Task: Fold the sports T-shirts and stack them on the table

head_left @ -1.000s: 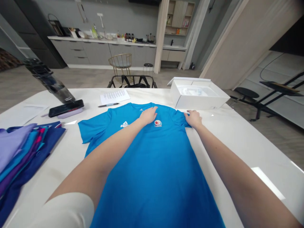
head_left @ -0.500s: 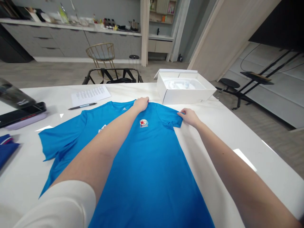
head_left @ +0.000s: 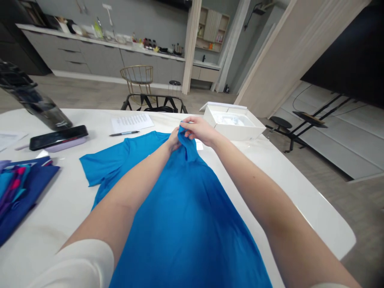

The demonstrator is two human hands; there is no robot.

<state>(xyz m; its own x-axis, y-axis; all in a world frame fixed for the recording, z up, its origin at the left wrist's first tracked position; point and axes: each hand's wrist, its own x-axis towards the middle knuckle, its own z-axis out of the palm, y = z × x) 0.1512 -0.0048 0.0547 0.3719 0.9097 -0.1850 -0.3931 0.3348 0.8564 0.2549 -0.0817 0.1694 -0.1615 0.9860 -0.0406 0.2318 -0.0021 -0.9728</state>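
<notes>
From where I stand, the bright blue short-sleeved fabric T-shirt (head_left: 177, 208) lies spread over the glossy white table (head_left: 288, 172), its collar end away from the person and its body running back between both forearms. The two hands meet near the far edge of the shirt, at the shoulder on the person's right. The right hand (head_left: 199, 130) has its thumb and forefinger pinched together on the fabric, other fingers curled beneath, and a fold of blue cloth (head_left: 186, 148) stands up from the table and hangs just below that pinch. The left hand (head_left: 174, 140) is closed on the shirt right beside it, on the collar side; its fingertips are partly hidden, so I can't tell how tightly it grips. The opposite sleeve (head_left: 105, 164) lies out on the table, well apart from both hands. Beyond the right hand sits an open white cardboard box (head_left: 252, 132); past the collar lie a slim dark pen (head_left: 124, 133) and a printed white paper sheet (head_left: 133, 122). A stack of folded blue and purple clothes (head_left: 33, 188) rests at the person's left.
</notes>
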